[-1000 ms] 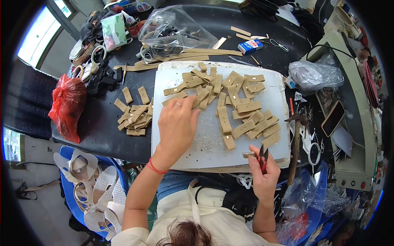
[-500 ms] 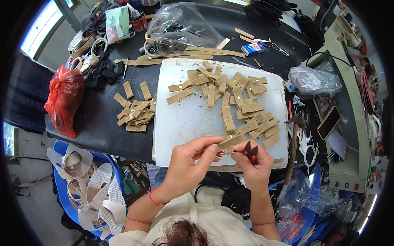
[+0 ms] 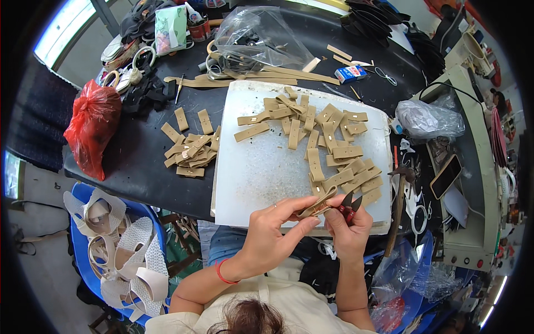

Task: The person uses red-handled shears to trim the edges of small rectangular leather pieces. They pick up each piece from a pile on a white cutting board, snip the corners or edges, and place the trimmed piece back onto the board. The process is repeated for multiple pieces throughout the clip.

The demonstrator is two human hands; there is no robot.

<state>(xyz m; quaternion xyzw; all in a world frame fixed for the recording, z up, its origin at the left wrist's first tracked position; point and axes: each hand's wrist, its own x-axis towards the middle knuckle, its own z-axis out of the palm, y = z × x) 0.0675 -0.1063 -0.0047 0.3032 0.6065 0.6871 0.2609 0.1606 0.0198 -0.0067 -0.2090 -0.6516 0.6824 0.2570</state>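
Note:
A folded tan strap piece (image 3: 321, 204) is pinched between the fingers of my left hand (image 3: 272, 227), over the near edge of the white board (image 3: 245, 183). My right hand (image 3: 347, 229) is closed around small red-handled snips (image 3: 349, 208), their two dark blades pointing up and apart. Its thumb and finger also meet the strap's right end. Just beyond my hands, many similar tan strap pieces (image 3: 345, 151) lie scattered across the board, several with small metal fittings. Part of the snips' handles is hidden in my palm.
More strap pieces (image 3: 192, 153) are heaped left of the board. A hammer (image 3: 398, 195) and a phone (image 3: 446, 176) lie at the right. A red plastic bag (image 3: 94, 128) stands far left, above a blue bin (image 3: 83, 245) of white shoe parts. Long tan strips (image 3: 200, 83) lie behind the board.
The held strap has turned more upright and its loop shows more. The snips' blades now stand wider apart. The whole view has shifted slightly.

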